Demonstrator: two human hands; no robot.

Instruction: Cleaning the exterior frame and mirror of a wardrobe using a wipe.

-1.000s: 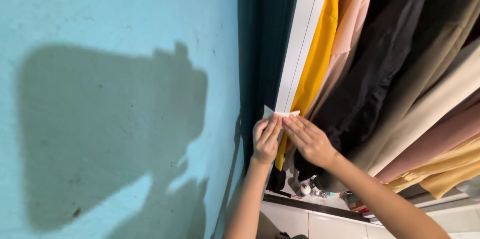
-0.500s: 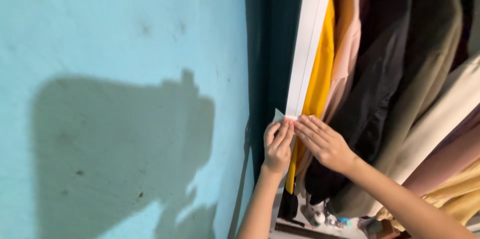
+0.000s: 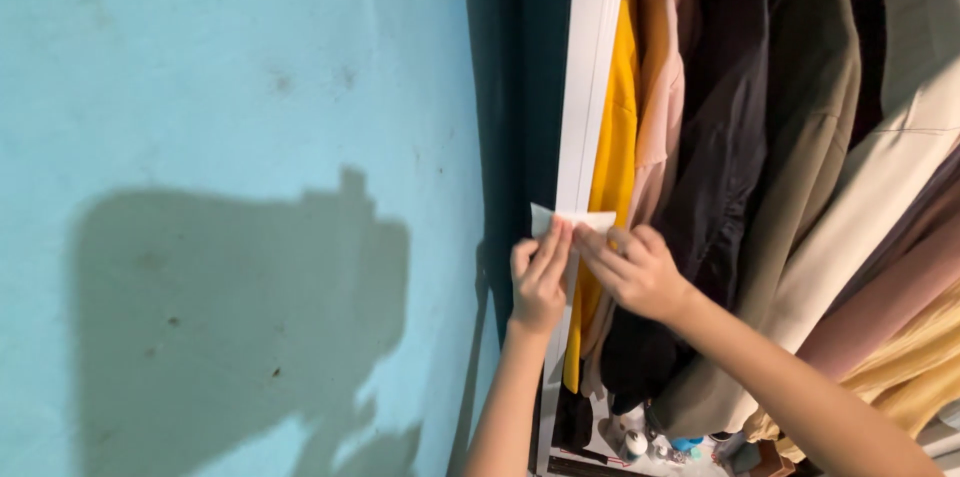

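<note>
A small white strip of paper or tape lies across the white upright frame of a wardrobe. My left hand presses its fingertips on the strip's left end. My right hand pinches the strip's right end, fingers curled over it. Both hands touch the strip from below.
A turquoise wall with a shadow fills the left. A dark teal panel stands beside the frame. Hanging clothes are right of it: yellow, pink, black, olive, beige. Small items lie on the floor below.
The view has shifted, so the frame stands more upright. The strip now lies flatter across the frame, and my right fingers have curled around its right end.
</note>
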